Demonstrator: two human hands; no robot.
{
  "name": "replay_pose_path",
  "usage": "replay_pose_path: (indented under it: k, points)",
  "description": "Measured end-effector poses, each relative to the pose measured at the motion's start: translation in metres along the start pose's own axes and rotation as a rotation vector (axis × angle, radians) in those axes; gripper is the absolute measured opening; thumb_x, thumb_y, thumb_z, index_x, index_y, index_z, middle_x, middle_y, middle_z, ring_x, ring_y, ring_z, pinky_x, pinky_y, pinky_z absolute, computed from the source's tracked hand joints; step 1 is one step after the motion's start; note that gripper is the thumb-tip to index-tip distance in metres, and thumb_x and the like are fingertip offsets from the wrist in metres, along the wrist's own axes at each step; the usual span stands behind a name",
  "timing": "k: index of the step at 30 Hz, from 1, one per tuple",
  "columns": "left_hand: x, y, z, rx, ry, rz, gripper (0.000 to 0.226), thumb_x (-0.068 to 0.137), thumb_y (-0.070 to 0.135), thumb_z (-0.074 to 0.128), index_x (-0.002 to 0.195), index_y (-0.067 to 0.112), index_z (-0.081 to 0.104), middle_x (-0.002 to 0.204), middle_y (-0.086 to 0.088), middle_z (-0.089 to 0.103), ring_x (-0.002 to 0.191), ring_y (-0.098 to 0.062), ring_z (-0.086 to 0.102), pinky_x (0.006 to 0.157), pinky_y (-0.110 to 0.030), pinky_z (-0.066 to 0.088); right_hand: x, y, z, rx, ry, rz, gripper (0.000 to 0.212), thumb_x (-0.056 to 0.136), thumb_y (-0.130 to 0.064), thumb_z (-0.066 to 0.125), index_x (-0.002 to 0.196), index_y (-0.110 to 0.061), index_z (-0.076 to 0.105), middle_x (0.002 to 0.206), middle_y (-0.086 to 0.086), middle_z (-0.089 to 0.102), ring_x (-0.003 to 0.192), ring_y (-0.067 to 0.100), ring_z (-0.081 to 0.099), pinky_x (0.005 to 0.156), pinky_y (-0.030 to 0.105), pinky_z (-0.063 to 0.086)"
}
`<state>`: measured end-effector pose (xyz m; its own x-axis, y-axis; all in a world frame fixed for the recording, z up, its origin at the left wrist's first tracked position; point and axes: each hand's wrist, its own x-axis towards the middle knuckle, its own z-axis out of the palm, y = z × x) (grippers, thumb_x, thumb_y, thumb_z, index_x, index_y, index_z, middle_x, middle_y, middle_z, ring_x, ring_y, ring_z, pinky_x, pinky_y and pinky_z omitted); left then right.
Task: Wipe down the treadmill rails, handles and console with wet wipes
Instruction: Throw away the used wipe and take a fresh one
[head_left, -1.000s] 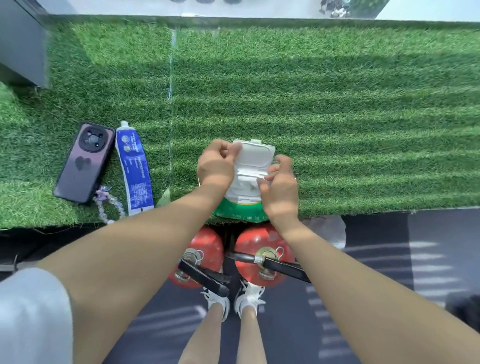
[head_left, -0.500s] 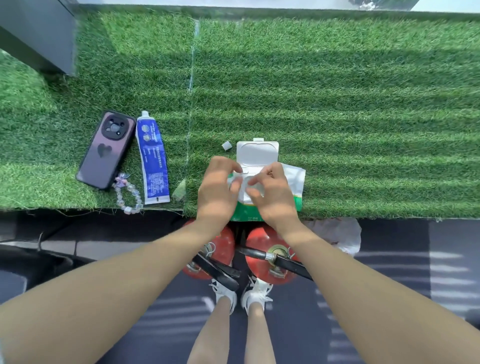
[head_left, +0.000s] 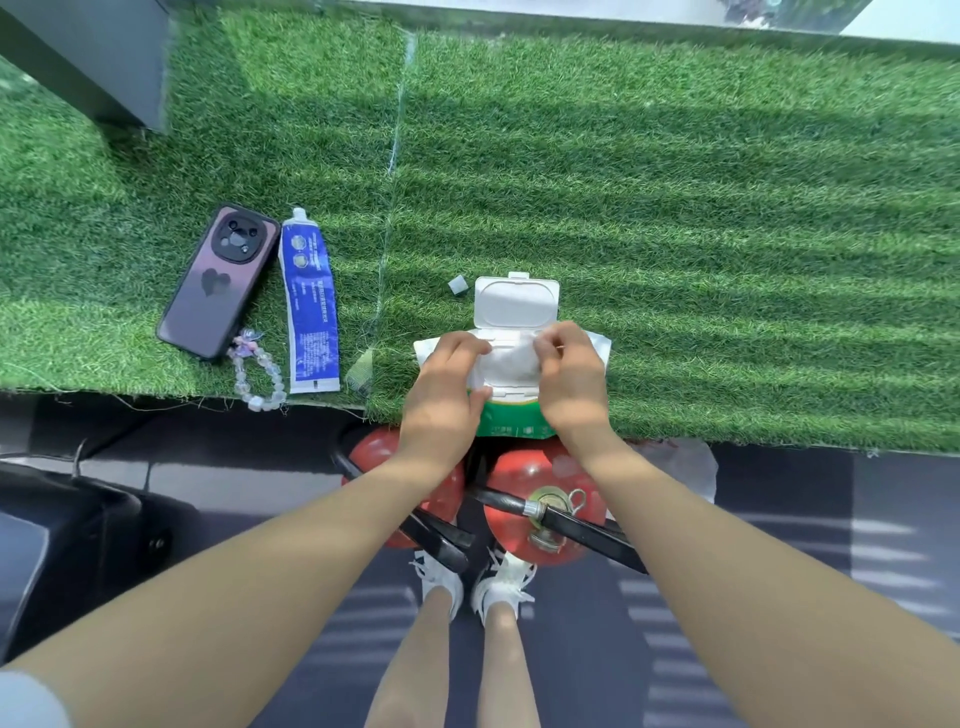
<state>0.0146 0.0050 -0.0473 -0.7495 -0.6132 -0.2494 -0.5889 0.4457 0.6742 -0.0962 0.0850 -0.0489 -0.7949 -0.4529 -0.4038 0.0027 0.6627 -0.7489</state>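
Observation:
A green and white wet wipes pack (head_left: 511, 415) lies flat on the artificial grass ledge (head_left: 675, 208), near its front edge. Its white flip lid (head_left: 517, 301) stands open towards the far side. My left hand (head_left: 449, 384) grips the pack's left side, fingers curled over the top and thumb at the opening's near rim. My right hand (head_left: 571, 379) is at the opening's right side and pinches the white wipe (head_left: 511, 358) showing in it. No treadmill part is recognisable in view.
On the grass to the left lie a purple phone (head_left: 215, 283) with a bead strap (head_left: 260, 374), a blue tube (head_left: 309, 301) and a small white cap (head_left: 457, 285). Two red fire extinguishers (head_left: 540, 514) stand below the ledge by my feet. A grey post (head_left: 104, 57) rises far left.
The pack, held up in both hands a second ago, now lies flat on the grass. Both hands have settled at its opening, and my right fingers have closed on the wipe.

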Motion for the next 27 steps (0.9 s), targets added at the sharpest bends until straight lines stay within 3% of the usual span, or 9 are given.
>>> replay_pose_path:
  k: [3,5,9,11,16,21,24,27]
  points:
    - [0.003,0.005,0.001,0.011,-0.007,-0.045,0.038,0.079,-0.001,0.064,0.115,0.011,0.057,0.123,-0.001,0.048,0.107,-0.019,0.051,0.082,-0.027,0.04,0.0,0.002,-0.003,0.032,-0.047,0.084,0.015,0.093,-0.003,0.045,0.084,-0.015,0.046,0.074,0.001,0.047,0.07,0.017,0.042,0.055,0.021,0.03]
    - [0.007,0.008,0.002,-0.006,-0.003,-0.053,0.034,0.079,0.003,0.067,0.112,0.008,0.059,0.119,-0.005,0.05,0.105,-0.024,0.053,0.084,-0.031,0.041,-0.002,0.001,-0.002,0.087,-0.115,0.074,0.009,0.092,-0.01,0.053,0.088,-0.018,0.048,0.073,-0.004,0.047,0.069,0.014,0.044,0.064,0.025,0.035]
    - [0.015,0.013,0.006,0.014,-0.007,-0.086,0.028,0.083,0.013,0.068,0.11,0.01,0.062,0.116,-0.006,0.051,0.107,-0.025,0.048,0.084,-0.034,0.04,0.001,-0.001,-0.003,0.038,-0.154,0.018,0.009,0.09,-0.013,0.057,0.082,-0.015,0.056,0.08,0.003,0.055,0.073,0.015,0.046,0.061,0.018,0.034]
    - [0.018,0.016,0.008,0.047,-0.009,-0.113,0.021,0.087,0.015,0.063,0.107,0.011,0.061,0.116,-0.004,0.049,0.109,-0.023,0.044,0.082,-0.031,0.036,0.003,-0.005,-0.005,0.078,-0.136,0.019,0.013,0.092,-0.014,0.056,0.081,-0.009,0.06,0.077,0.008,0.057,0.071,0.014,0.045,0.058,0.013,0.032]
    - [0.022,0.018,0.01,0.036,0.009,-0.123,0.009,0.089,0.011,0.057,0.096,0.01,0.062,0.113,-0.005,0.051,0.107,-0.023,0.043,0.084,-0.032,0.034,0.007,-0.007,-0.012,0.266,0.035,0.079,0.016,0.094,-0.009,0.054,0.082,-0.009,0.064,0.061,-0.005,0.05,0.058,0.006,0.041,0.057,0.018,0.034]
    - [0.025,0.021,0.01,0.074,-0.043,-0.09,0.007,0.091,0.012,0.056,0.096,0.012,0.061,0.112,-0.004,0.049,0.106,-0.023,0.041,0.085,-0.03,0.032,0.006,0.0,-0.014,0.429,0.16,0.208,0.021,0.095,-0.009,0.052,0.076,-0.013,0.06,0.062,-0.003,0.048,0.061,0.009,0.04,0.06,0.023,0.035]
    - [0.025,0.024,0.01,0.101,-0.05,-0.112,0.01,0.091,0.012,0.054,0.099,0.011,0.06,0.115,-0.005,0.048,0.108,-0.024,0.04,0.087,-0.033,0.033,0.004,0.001,-0.013,0.451,0.105,0.25,0.024,0.097,-0.01,0.051,0.075,-0.016,0.059,0.064,-0.003,0.049,0.063,0.011,0.041,0.063,0.026,0.037]
    - [0.022,0.031,0.01,0.08,-0.051,-0.066,0.024,0.089,0.019,0.057,0.112,0.014,0.059,0.121,-0.005,0.046,0.113,-0.024,0.038,0.092,-0.03,0.03,0.001,0.0,-0.016,0.463,-0.032,0.238,0.029,0.096,-0.006,0.048,0.07,-0.016,0.055,0.059,0.0,0.045,0.053,0.007,0.037,0.053,0.022,0.031]
